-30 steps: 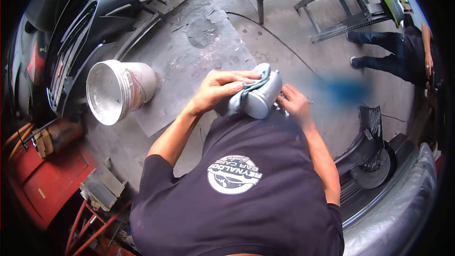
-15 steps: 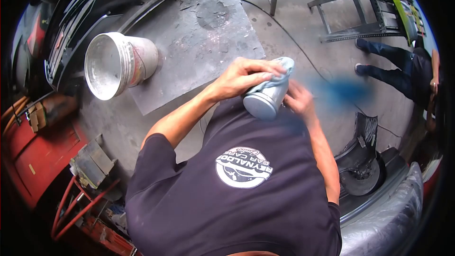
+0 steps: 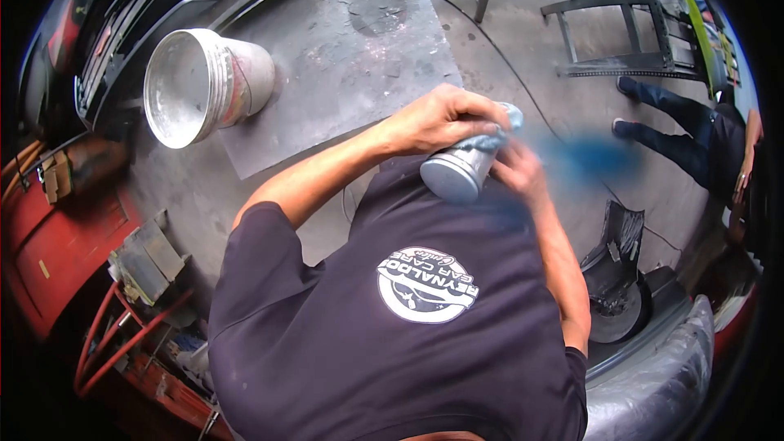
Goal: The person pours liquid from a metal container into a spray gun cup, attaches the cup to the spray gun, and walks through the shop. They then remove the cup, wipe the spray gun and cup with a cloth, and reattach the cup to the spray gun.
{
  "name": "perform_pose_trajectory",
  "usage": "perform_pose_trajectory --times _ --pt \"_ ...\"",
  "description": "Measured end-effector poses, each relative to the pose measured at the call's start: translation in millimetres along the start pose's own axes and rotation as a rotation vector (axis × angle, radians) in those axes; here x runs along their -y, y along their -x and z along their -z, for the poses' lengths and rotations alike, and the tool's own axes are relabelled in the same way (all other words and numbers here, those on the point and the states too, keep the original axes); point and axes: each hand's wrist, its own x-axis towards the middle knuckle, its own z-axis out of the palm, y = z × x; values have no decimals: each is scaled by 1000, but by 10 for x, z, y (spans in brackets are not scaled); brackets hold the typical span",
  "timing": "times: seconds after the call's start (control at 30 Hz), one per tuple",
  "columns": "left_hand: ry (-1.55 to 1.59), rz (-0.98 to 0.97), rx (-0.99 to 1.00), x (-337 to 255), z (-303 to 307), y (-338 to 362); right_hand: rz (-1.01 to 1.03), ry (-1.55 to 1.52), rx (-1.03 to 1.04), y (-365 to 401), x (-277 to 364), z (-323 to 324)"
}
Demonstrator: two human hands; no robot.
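Note:
A silver-grey cylindrical cup (image 3: 454, 177) is tilted in front of my dark shirt, its round end turned toward me. My left hand (image 3: 457, 118) is closed on a pale blue cloth (image 3: 483, 141), pressing it around the cup's far end. From the right side, my right hand (image 3: 523, 170) holds the cup with curled fingers, slightly blurred and partly hidden behind it. What lies under the cloth is hidden.
At left, a dusty white bucket (image 3: 249, 82) lies by a grey flat sheet (image 3: 327, 90). A black stand (image 3: 608, 33) is upper right, near another person (image 3: 686, 126). Dark car parts (image 3: 621, 302) lie lower right. A cable (image 3: 514, 69) crosses the floor; a blue smear blurs the view.
My left hand and the cloth have shifted slightly right and turned around the cup's far end. The cup has tipped up a little; my right hand stays against it.

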Motion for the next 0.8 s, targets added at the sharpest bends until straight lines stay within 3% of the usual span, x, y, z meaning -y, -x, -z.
perform_pose_trajectory --times 0.2,0.4,0.47,0.5,0.6,0.67,0.8 --pt "222 -34 -64 73 127 581 -31 13 -23 49 -36 22" --pt "-148 -287 147 115 210 136 31 52 -2 -6 -72 33" --pt "-209 -213 215 21 167 -78 38 53 36 -40 -8 57" --pt "-210 -212 203 38 129 -80 8 34 25 -52 9 68" --pt "-23 27 -6 7 83 43 10 25 -24 -26 -77 -7" --pt "104 -61 -85 162 107 303 9 44 -68 0 -122 -26" --pt "191 -40 -113 92 153 689 -36 58 -12 -42 -88 114"
